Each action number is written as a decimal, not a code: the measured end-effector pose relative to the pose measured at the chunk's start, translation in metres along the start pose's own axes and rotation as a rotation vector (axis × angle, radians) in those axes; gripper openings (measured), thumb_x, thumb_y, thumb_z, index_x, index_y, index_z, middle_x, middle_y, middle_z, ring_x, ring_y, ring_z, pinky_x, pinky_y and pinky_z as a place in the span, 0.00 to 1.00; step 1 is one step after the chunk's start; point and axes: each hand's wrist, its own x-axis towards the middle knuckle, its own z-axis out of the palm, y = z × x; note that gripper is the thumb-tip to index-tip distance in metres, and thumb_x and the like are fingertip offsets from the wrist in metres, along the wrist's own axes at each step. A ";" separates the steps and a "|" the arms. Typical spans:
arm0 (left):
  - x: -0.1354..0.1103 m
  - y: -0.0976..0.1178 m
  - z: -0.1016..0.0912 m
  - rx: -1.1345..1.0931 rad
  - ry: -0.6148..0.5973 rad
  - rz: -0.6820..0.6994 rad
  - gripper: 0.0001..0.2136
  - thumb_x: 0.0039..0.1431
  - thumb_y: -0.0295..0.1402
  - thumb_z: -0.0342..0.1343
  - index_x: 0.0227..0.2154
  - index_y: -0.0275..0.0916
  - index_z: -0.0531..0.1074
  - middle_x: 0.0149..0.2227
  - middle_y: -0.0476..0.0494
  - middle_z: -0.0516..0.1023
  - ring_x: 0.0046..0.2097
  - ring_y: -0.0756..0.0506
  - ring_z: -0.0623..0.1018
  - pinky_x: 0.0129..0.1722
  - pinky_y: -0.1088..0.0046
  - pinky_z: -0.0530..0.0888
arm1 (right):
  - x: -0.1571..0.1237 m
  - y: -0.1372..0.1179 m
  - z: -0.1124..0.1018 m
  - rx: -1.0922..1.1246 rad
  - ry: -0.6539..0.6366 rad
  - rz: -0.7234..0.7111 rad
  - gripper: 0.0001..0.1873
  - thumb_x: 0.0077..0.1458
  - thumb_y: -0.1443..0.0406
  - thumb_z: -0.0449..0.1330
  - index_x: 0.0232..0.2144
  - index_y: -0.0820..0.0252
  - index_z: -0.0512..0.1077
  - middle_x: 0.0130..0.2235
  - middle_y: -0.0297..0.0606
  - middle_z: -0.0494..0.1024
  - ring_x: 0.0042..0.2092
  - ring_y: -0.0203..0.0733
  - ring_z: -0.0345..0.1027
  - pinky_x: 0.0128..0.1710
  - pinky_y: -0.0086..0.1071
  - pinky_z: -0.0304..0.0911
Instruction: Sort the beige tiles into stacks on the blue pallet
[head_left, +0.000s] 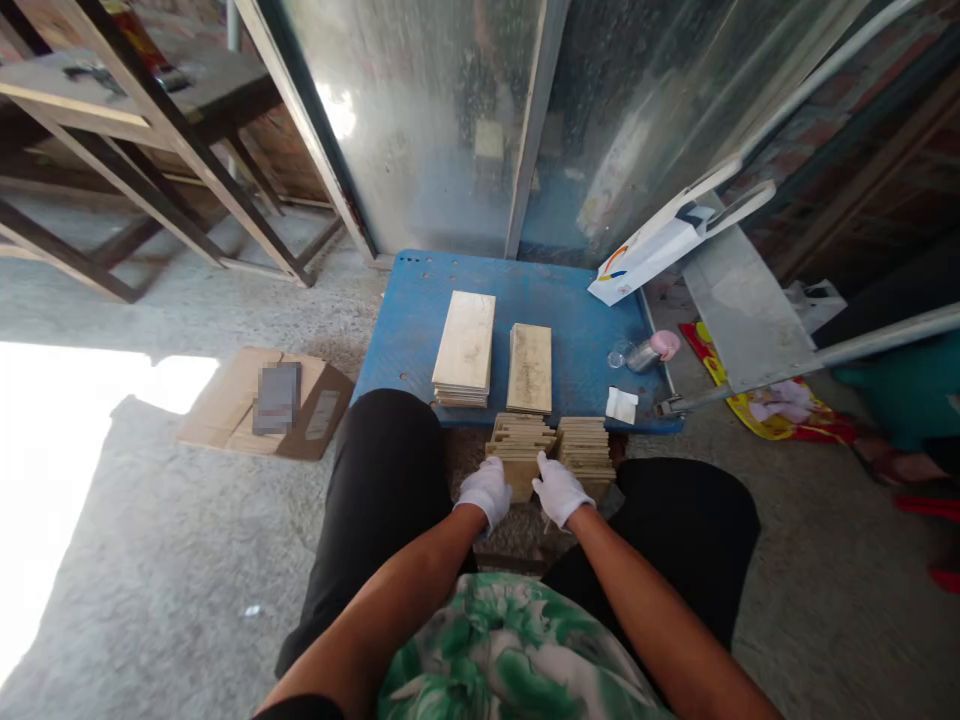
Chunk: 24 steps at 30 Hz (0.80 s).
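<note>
I sit with my knees apart in front of a low blue table (420, 310). Between my knees stand two upright rows of thin wooden slats (521, 437), the second row (585, 445) to the right. My left hand (486, 490), in a white glove, is closed on the nearest slat of the left row. My right hand (559, 487), also gloved, grips the same slat from the right side. On the table lie two flat stacks of slats, a pale taller stack (465, 345) and a darker one (529, 367).
A white paper bag (660, 245) leans at the table's far right corner. A small clear jar with a pink lid (645, 350) and a white paper scrap (622, 404) lie on the table's right. Flattened cardboard (232, 395) lies on the concrete floor at left. Wooden frames (150, 130) stand behind it.
</note>
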 end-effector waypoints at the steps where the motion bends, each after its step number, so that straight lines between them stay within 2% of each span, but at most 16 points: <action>1: 0.000 0.000 0.000 -0.004 -0.003 -0.001 0.22 0.60 0.38 0.52 0.55 0.35 0.62 0.56 0.29 0.71 0.54 0.40 0.76 0.51 0.67 0.70 | 0.000 0.000 0.000 -0.001 -0.007 0.002 0.34 0.61 0.63 0.53 0.67 0.68 0.52 0.60 0.55 0.67 0.57 0.52 0.65 0.56 0.37 0.58; 5: -0.001 0.000 0.001 -0.017 -0.020 0.001 0.21 0.59 0.39 0.54 0.53 0.37 0.63 0.52 0.32 0.75 0.51 0.41 0.78 0.49 0.68 0.70 | 0.000 -0.001 0.001 0.004 -0.013 0.011 0.35 0.61 0.62 0.53 0.68 0.65 0.50 0.60 0.53 0.67 0.58 0.50 0.65 0.56 0.36 0.58; 10: -0.004 0.001 -0.002 -0.012 -0.027 0.005 0.20 0.59 0.38 0.53 0.53 0.37 0.63 0.51 0.33 0.76 0.52 0.43 0.77 0.49 0.71 0.70 | 0.000 0.000 -0.001 0.031 0.031 0.005 0.34 0.63 0.62 0.49 0.68 0.68 0.48 0.63 0.55 0.61 0.61 0.52 0.60 0.58 0.38 0.55; 14: -0.005 0.002 -0.004 0.005 -0.029 0.009 0.20 0.60 0.37 0.53 0.53 0.34 0.64 0.52 0.32 0.75 0.53 0.40 0.77 0.50 0.69 0.71 | 0.002 0.002 -0.002 0.034 -0.006 0.024 0.35 0.62 0.62 0.51 0.68 0.67 0.48 0.59 0.56 0.67 0.58 0.53 0.65 0.55 0.38 0.58; 21: -0.002 0.002 -0.005 0.027 0.014 -0.003 0.18 0.62 0.38 0.49 0.52 0.35 0.66 0.51 0.34 0.76 0.52 0.40 0.77 0.50 0.69 0.71 | 0.010 0.005 0.004 0.036 -0.004 0.033 0.34 0.63 0.62 0.50 0.67 0.69 0.50 0.59 0.54 0.68 0.58 0.52 0.65 0.55 0.37 0.58; 24: 0.000 0.001 -0.008 0.050 0.042 -0.010 0.18 0.62 0.36 0.47 0.52 0.35 0.67 0.52 0.31 0.75 0.53 0.39 0.76 0.50 0.67 0.72 | 0.009 0.007 0.005 0.042 0.004 0.047 0.29 0.64 0.62 0.49 0.64 0.65 0.57 0.59 0.51 0.68 0.58 0.49 0.64 0.55 0.35 0.57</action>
